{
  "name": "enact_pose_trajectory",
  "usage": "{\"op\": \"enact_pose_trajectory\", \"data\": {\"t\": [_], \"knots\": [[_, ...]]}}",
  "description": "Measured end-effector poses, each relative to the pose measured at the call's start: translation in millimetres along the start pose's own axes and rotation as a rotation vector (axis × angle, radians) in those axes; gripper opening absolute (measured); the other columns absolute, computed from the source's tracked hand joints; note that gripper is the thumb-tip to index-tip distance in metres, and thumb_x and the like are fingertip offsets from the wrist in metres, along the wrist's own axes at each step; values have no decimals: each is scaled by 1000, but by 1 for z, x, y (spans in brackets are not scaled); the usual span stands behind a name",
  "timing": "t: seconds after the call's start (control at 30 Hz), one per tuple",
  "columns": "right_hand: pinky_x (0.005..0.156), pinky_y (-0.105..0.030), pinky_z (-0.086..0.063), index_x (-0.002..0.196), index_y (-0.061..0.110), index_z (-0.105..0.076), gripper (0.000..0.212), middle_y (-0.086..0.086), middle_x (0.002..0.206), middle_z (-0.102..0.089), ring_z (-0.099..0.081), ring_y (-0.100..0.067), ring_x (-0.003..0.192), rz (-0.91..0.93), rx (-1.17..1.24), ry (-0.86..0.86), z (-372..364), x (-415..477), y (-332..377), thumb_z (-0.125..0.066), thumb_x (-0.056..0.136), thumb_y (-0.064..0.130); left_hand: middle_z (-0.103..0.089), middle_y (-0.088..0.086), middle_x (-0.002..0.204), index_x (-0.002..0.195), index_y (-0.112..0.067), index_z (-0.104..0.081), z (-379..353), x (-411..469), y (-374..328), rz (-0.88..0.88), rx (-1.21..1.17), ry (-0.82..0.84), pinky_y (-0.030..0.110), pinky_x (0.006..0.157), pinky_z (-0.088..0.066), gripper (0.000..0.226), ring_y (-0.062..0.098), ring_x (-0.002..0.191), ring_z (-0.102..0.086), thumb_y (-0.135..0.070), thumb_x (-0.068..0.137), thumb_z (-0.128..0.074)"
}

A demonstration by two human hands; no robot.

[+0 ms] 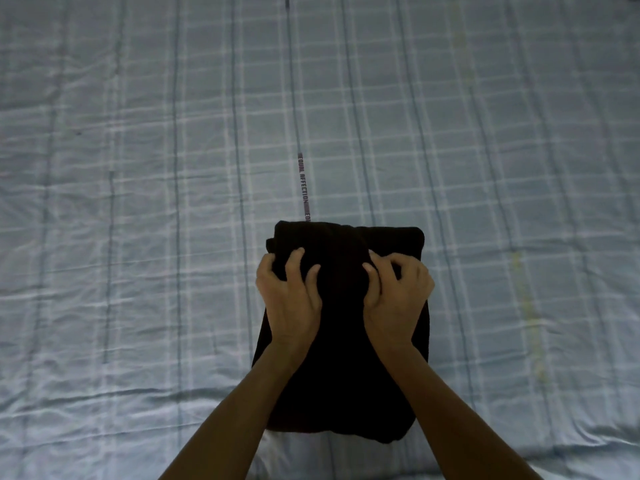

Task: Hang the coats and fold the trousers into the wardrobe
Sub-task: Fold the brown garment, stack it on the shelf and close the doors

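Two hands are on the work. Your left hand (287, 299) and right hand (398, 299) lie side by side on the far half of the black trousers (343, 375), fingers curled and bunching the cloth. The folded bundle sits on the checked bedsheet (138, 202) toward 6 o'clock of the view; a printed strip (304, 185) meets its far edge from 12 o'clock.

Risk: if you lift by the top layer alone, the slack lower folds will likely drop open. Get your fingers beneath first.

Containers: no wardrobe is in view, so stowing cannot be checked.
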State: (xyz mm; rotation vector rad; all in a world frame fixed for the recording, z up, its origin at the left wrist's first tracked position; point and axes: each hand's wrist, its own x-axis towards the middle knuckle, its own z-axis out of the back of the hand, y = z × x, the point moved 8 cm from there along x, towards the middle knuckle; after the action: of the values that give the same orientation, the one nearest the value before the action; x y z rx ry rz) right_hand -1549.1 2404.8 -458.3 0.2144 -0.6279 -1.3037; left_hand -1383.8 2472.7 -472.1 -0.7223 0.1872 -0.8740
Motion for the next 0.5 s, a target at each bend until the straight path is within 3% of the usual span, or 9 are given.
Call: {"op": "enact_pose_trajectory", "data": {"t": [0.07,0.13,0.17,0.37,0.5], "knots": [[94,-49,-38,111,16,-66,28,-8,100,-61,-54,-24,100,23,-41,76,-22,0,-4,-46,97,28,-35,19,134,131,-23,-39,-13,3,4,-89,156,55,48,104,-35,39,36,123,-38,-29,94,-51],[103,-52,-30,118,18,-63,30,-9,107,-60,-52,-26,111,61,-111,139,-42,-7,-9,-45,96,27,-29,17,143,138,-23,-36,-39,-8,-6,-381,271,207,49,112,-18,41,33,136,-26,-38,99,-35],[105,-53,-28,121,19,-61,31,-9,110,-60,-51,-25,115,74,-141,150,-50,-9,-11,-45,96,27,-26,15,149,142,-22,-33,-54,-13,-3,-443,311,290,47,114,-12,46,30,140,-20,-41,100,-27],[108,-55,-25,126,22,-57,34,-9,114,-58,-49,-26,119,44,-174,214,-82,-4,-25,-41,97,30,-15,10,157,149,-21,-18,-96,-2,25,-362,433,446,44,118,-1,52,23,146,-6,-39,100,-23],[113,-56,-12,132,18,-51,41,-11,125,-55,-40,-27,130,65,-215,298,-65,-2,-13,-35,97,31,-10,12,158,151,-19,-12,-81,-1,10,-361,492,541,44,118,4,56,25,146,-2,-42,100,-12]]}}
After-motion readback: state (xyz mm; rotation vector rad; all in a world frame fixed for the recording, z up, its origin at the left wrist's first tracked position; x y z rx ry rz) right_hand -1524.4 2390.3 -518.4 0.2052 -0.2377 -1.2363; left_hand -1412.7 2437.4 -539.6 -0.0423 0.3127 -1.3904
